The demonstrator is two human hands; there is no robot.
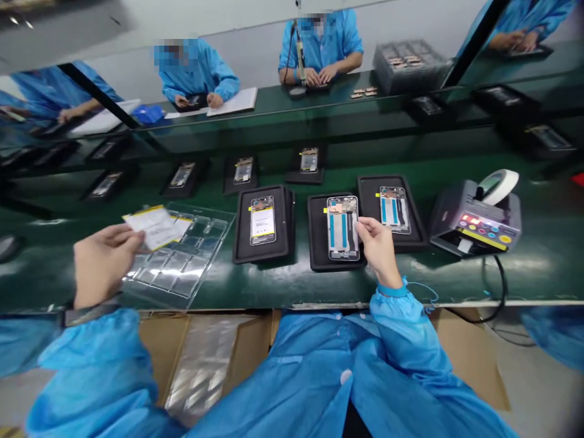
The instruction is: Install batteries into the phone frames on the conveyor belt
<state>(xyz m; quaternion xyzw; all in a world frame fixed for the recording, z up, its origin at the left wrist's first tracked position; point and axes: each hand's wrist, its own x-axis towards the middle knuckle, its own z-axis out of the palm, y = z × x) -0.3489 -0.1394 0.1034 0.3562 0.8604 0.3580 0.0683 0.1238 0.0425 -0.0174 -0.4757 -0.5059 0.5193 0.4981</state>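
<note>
My left hand (107,264) is clamped on a flat white-and-yellow phone battery (155,227), thumb on top and fingers beneath, holding it tilted just above a clear plastic blister tray (180,258). My right hand (376,249) reaches forward, its fingertips (360,224) together against the right edge of an open phone frame (342,228); I can't tell whether they're actually gripping it. That frame lies on a black tray (317,237), between two others on the green workbench (292,292). To its left, a phone frame with a battery already in it (263,220) sits in its own black tray (241,234); to its right, a frame with blue strips (395,210) sits in another (371,207). Both forearms angle in from blue cuffed sleeves (395,301). Further right stands a tabletop machine with colored buttons (474,216), a roll of white tape (499,187) on top. Across the bench, two co-workers (196,73) (319,45) in blue work at their own stations. Below the bench edge sits a cardboard box (159,359) with a plastic bag (201,371).
</note>
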